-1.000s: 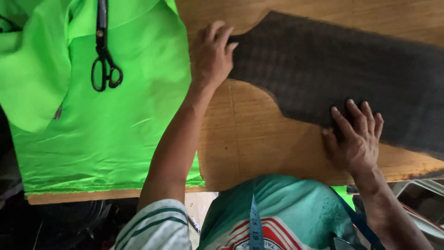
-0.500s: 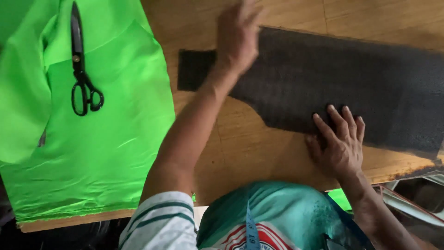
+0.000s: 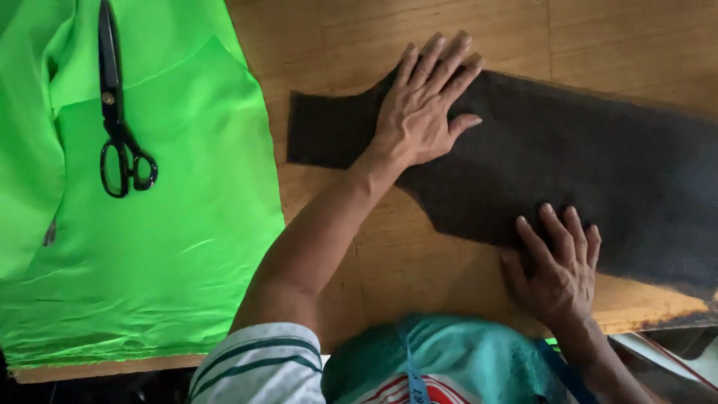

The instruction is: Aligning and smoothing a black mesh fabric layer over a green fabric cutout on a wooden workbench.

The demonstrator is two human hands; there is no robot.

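A dark grey cut piece of fabric [image 3: 583, 164] lies flat on the wooden table [image 3: 419, 254]. My left hand [image 3: 422, 108] rests palm down on its left part, fingers spread and pointing away from me. My right hand [image 3: 557, 269] presses flat on the fabric's near edge, fingers apart. Neither hand grips anything.
Bright green cloth [image 3: 164, 224] covers the table's left side, with black scissors [image 3: 116, 112] lying on it, blades pointing away. A blue measuring tape [image 3: 411, 374] hangs at my chest. The table's near edge runs along the bottom, worn at the right corner.
My left hand slid from the fabric's left end onto its upper left part. The view shifted, so the fabric's narrow left end now shows. My right hand stayed pressed on the near edge.
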